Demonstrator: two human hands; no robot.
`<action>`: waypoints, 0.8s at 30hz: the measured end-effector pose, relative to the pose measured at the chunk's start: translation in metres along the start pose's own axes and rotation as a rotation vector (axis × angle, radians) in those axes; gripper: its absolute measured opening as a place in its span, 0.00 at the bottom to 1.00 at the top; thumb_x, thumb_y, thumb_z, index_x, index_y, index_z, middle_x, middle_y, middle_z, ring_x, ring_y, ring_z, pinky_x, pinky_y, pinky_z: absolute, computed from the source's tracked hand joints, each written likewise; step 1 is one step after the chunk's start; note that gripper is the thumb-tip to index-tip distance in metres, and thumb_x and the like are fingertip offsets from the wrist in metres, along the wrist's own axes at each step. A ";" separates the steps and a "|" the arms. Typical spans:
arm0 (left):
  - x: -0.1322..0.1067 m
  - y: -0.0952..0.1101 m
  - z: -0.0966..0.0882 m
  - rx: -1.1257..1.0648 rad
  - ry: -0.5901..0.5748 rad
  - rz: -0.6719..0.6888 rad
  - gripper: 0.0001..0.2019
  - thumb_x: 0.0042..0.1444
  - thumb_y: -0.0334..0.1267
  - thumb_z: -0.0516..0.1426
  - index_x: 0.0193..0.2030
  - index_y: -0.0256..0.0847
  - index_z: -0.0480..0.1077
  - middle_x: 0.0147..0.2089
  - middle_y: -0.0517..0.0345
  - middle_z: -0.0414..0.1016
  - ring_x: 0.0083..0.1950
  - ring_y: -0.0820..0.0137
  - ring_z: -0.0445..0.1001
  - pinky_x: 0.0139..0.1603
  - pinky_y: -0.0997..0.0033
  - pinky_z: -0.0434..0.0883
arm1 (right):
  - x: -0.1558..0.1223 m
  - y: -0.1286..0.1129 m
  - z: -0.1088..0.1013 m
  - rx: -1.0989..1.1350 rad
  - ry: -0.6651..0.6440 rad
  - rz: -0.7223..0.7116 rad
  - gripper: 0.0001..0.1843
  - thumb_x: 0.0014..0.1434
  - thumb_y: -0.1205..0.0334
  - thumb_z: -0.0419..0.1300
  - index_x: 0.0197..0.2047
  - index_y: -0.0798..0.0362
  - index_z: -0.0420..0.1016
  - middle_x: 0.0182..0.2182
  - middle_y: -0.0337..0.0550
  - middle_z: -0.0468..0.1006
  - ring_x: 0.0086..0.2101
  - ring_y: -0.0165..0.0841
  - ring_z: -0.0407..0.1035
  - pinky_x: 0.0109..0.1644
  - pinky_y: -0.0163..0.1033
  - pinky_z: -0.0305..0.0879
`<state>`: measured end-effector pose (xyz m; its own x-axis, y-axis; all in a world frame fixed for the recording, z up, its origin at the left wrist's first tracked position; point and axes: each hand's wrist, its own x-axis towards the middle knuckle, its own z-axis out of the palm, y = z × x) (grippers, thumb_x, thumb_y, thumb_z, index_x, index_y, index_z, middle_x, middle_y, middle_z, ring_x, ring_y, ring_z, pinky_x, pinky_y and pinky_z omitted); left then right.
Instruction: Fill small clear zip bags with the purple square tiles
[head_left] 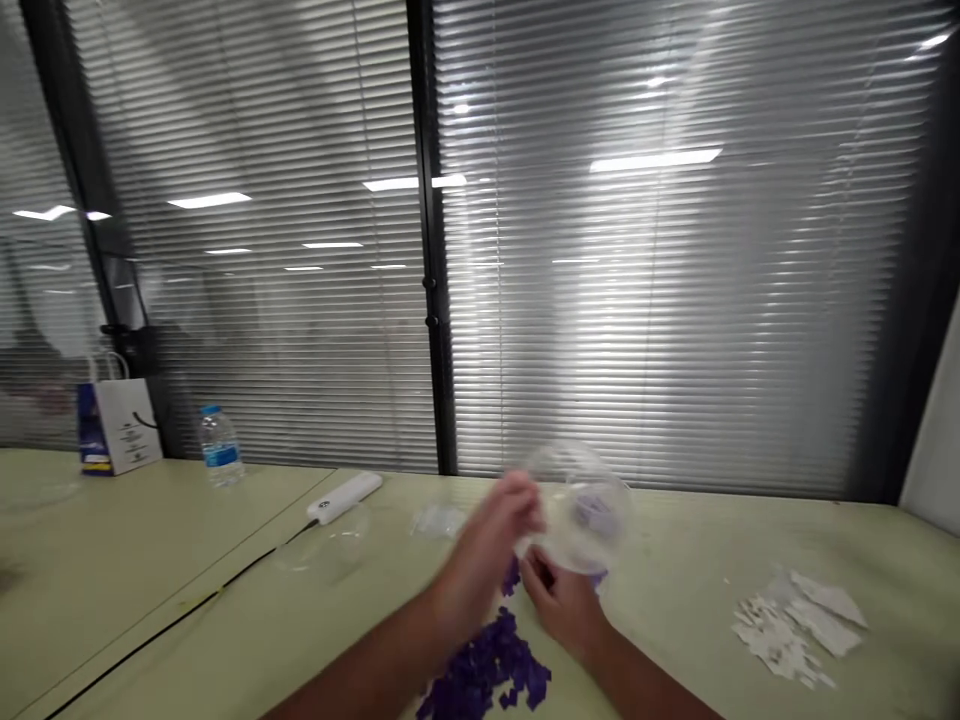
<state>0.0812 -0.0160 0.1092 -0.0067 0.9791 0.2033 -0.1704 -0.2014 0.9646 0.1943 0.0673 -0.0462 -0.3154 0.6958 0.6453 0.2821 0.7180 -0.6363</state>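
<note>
A clear, round, dome-like plastic piece is held up over the table, with something pale and greyish showing in or through it. My right hand grips its lower edge, fingers and thumb closed together. At its left side is my left hand, raised and smeared by motion; whether its fingers touch the plastic I cannot tell. Beneath my wrists lies a loose pile of small purple paper pieces, and a bit more purple shows around my right hand.
Left of my hands lie clear plastic pieces and a faint clear dome. A white power strip trails a black cable. Torn white scraps lie right. A water bottle and paper bag stand back left by blinds.
</note>
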 end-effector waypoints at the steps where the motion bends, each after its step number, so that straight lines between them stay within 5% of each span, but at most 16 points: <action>1: -0.010 0.022 -0.039 0.239 0.072 0.086 0.09 0.67 0.45 0.57 0.37 0.44 0.71 0.38 0.58 0.74 0.40 0.65 0.73 0.45 0.68 0.72 | -0.001 -0.001 -0.002 0.010 -0.009 0.005 0.17 0.68 0.59 0.54 0.25 0.48 0.64 0.20 0.32 0.60 0.23 0.31 0.56 0.28 0.36 0.51; 5: -0.044 0.090 -0.212 0.913 0.494 0.362 0.16 0.69 0.54 0.53 0.50 0.46 0.71 0.43 0.59 0.75 0.49 0.60 0.74 0.56 0.61 0.71 | -0.003 -0.001 -0.005 0.056 -0.047 0.049 0.18 0.69 0.57 0.55 0.27 0.50 0.59 0.21 0.31 0.58 0.24 0.29 0.55 0.30 0.35 0.49; 7: -0.057 0.105 -0.297 1.241 0.615 0.268 0.21 0.68 0.56 0.51 0.55 0.44 0.71 0.51 0.57 0.78 0.53 0.57 0.75 0.58 0.57 0.71 | -0.003 0.000 -0.004 0.062 -0.053 0.061 0.18 0.69 0.56 0.55 0.28 0.50 0.58 0.22 0.31 0.57 0.24 0.29 0.54 0.30 0.35 0.48; 9: -0.069 0.108 -0.372 1.527 0.746 0.157 0.26 0.68 0.59 0.45 0.52 0.42 0.73 0.46 0.55 0.80 0.51 0.53 0.78 0.59 0.49 0.70 | -0.003 0.003 -0.003 0.060 -0.059 0.071 0.19 0.70 0.55 0.55 0.28 0.50 0.57 0.22 0.31 0.56 0.24 0.29 0.53 0.30 0.35 0.47; 11: -0.081 0.102 -0.433 1.702 0.756 0.125 0.30 0.68 0.62 0.41 0.50 0.45 0.76 0.47 0.56 0.81 0.54 0.49 0.78 0.62 0.43 0.68 | -0.003 0.006 -0.003 0.054 -0.068 0.083 0.20 0.70 0.53 0.54 0.28 0.50 0.56 0.22 0.31 0.55 0.24 0.29 0.53 0.30 0.36 0.47; 13: -0.090 0.090 -0.473 1.800 0.718 0.147 0.33 0.65 0.65 0.39 0.45 0.46 0.78 0.45 0.56 0.82 0.51 0.47 0.80 0.61 0.38 0.67 | -0.003 0.009 -0.003 0.047 -0.073 0.100 0.21 0.70 0.51 0.54 0.28 0.49 0.55 0.22 0.31 0.55 0.24 0.29 0.53 0.31 0.36 0.46; 15: -0.092 0.076 -0.491 1.828 0.680 0.181 0.33 0.63 0.65 0.39 0.40 0.45 0.77 0.41 0.54 0.82 0.50 0.45 0.80 0.61 0.35 0.68 | -0.004 0.011 -0.004 0.041 -0.071 0.114 0.22 0.70 0.49 0.54 0.28 0.49 0.55 0.22 0.31 0.55 0.24 0.30 0.54 0.31 0.36 0.47; 18: -0.085 0.053 -0.476 1.811 0.774 0.329 0.29 0.63 0.61 0.46 0.53 0.41 0.74 0.51 0.48 0.80 0.61 0.33 0.73 0.64 0.26 0.64 | -0.005 0.014 -0.004 0.027 -0.062 0.123 0.23 0.71 0.47 0.53 0.28 0.49 0.55 0.22 0.32 0.54 0.24 0.30 0.54 0.31 0.36 0.46; 20: -0.080 0.038 -0.443 1.794 0.752 0.388 0.27 0.67 0.56 0.49 0.63 0.42 0.68 0.61 0.48 0.76 0.68 0.37 0.69 0.67 0.33 0.66 | -0.007 0.016 -0.003 0.024 -0.061 0.122 0.24 0.71 0.46 0.53 0.28 0.49 0.54 0.22 0.32 0.53 0.25 0.31 0.54 0.31 0.37 0.46; 24: -0.079 0.013 -0.352 1.689 0.255 0.473 0.26 0.72 0.52 0.53 0.72 0.50 0.61 0.71 0.51 0.70 0.71 0.52 0.69 0.72 0.47 0.65 | -0.011 0.018 -0.004 0.028 -0.070 0.130 0.24 0.72 0.45 0.53 0.28 0.49 0.53 0.23 0.32 0.53 0.25 0.31 0.54 0.31 0.37 0.47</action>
<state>-0.2677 -0.0859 0.0461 0.0831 0.7805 0.6196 0.9959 -0.0870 -0.0239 0.2062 0.0728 -0.0629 -0.3403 0.7792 0.5263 0.2995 0.6204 -0.7249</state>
